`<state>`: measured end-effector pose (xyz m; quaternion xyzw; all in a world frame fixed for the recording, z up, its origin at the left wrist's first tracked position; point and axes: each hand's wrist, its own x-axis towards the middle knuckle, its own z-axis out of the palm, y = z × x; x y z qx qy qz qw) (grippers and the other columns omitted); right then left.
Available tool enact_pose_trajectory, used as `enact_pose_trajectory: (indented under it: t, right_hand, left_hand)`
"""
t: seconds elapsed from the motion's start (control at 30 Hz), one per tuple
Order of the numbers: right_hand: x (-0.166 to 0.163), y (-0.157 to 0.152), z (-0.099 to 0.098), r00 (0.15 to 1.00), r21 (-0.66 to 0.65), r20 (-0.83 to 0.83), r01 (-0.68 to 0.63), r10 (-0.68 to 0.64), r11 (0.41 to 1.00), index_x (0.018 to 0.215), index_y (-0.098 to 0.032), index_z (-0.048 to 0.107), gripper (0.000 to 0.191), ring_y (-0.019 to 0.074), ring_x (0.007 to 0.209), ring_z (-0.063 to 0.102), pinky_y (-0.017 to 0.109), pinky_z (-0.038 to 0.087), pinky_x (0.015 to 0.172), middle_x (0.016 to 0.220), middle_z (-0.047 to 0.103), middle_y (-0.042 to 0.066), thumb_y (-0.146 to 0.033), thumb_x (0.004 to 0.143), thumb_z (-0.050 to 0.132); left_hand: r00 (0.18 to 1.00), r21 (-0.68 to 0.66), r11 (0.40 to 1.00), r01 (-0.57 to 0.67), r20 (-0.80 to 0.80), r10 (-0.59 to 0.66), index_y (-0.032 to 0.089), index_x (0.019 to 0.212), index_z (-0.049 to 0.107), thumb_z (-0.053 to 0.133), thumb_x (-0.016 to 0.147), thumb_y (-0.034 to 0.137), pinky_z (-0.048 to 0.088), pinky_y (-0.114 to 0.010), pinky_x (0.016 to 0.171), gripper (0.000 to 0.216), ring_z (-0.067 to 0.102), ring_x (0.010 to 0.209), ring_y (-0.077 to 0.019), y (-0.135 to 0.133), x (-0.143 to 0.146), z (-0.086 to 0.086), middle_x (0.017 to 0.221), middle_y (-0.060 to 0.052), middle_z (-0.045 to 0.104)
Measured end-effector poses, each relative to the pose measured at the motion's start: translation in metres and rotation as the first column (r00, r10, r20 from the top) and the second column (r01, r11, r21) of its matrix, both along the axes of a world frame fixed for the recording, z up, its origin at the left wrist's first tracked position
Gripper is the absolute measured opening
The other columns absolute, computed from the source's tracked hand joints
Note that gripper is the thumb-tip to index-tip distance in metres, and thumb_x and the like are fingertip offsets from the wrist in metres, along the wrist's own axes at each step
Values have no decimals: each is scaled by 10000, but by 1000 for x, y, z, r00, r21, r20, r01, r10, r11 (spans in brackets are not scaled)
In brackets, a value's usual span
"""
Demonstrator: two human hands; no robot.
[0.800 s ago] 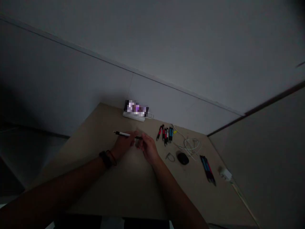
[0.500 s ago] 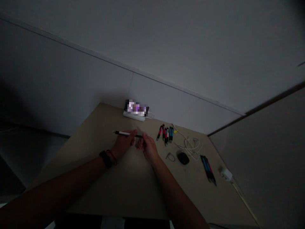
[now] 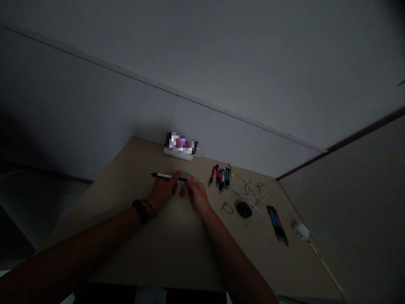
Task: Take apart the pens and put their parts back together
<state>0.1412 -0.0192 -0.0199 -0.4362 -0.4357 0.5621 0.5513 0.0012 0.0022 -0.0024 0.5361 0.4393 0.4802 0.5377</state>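
Note:
A black-and-white pen (image 3: pixel 163 175) lies nearly level between my two hands, above the middle of the desk. My left hand (image 3: pixel 163 188) is closed round its white barrel, thumb on top. At the black right end of the pen, my right hand (image 3: pixel 196 194) pinches with thumb and forefinger, its other fingers curled under. To the right of my hands lie several pens (image 3: pixel 220 178) with red, white and blue parts, side by side. Dim light hides the fine detail of the pen's tip.
A phone (image 3: pixel 181 143) with a lit screen leans on a white block (image 3: pixel 177 155) by the wall. On the right are a white cable (image 3: pixel 253 194), a small grey loop (image 3: pixel 227 207), a black mouse (image 3: pixel 243 209), a second bunch of pens (image 3: pixel 277 225) and a white plug (image 3: pixel 300 229).
My right hand has shifted very slightly to the left along with the pen. Both hands keep their hold on it, and the other things lie as before.

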Motion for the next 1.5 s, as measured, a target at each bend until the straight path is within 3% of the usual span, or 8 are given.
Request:
enact_pose_trajectory:
  t: [0.3, 0.6, 1.0, 1.27, 1.5]
  right_hand:
    - [1, 0, 4, 996, -54, -77, 49, -53, 997, 692, -199, 618, 367, 98, 443, 492, 229, 392, 444, 562, 625, -27, -530, 772, 755]
    - [0, 0, 5, 981, -87, -147, 115, -127, 990, 885, -187, 692, 298, 87, 434, 473, 223, 450, 452, 594, 650, -32, -444, 752, 767]
    - [-2, 1, 5, 975, -87, -146, 154, -165, 984, 785, -184, 644, 277, 75, 420, 478, 203, 428, 423, 561, 616, -47, -394, 702, 803]
    - [-1, 3, -2, 980, -48, -118, 155, -159, 987, 756, -206, 580, 268, 82, 404, 476, 208, 394, 406, 558, 609, -53, -406, 739, 758]
    - [-2, 2, 1, 984, -46, -121, 124, -129, 991, 725, -216, 550, 205, 104, 409, 480, 226, 399, 410, 517, 571, -57, -362, 731, 694]
  left_hand:
    - [1000, -22, 999, -31, -2, 31, 196, 551, 507, 536, 878, 584, 374, -240, 461, 509, 473, 418, -111, 0, 0, 2, 454, 25, 501]
    - [999, -56, 998, -42, -7, 42, 194, 591, 503, 529, 866, 615, 380, -236, 456, 503, 480, 425, -111, -1, 0, 4, 472, 27, 512]
    - [1000, -60, 998, -26, -19, 25, 193, 606, 505, 551, 865, 569, 388, -234, 468, 459, 480, 433, -108, -1, 0, 7, 493, 33, 512]
    - [996, 12, 999, 40, -79, -39, 197, 605, 505, 554, 871, 559, 391, -237, 497, 452, 482, 457, -113, 0, -2, -4, 498, 37, 509]
    - [994, 14, 999, 40, -101, -39, 202, 579, 487, 545, 880, 530, 387, -239, 503, 448, 477, 462, -115, 0, -1, -2, 491, 31, 502]
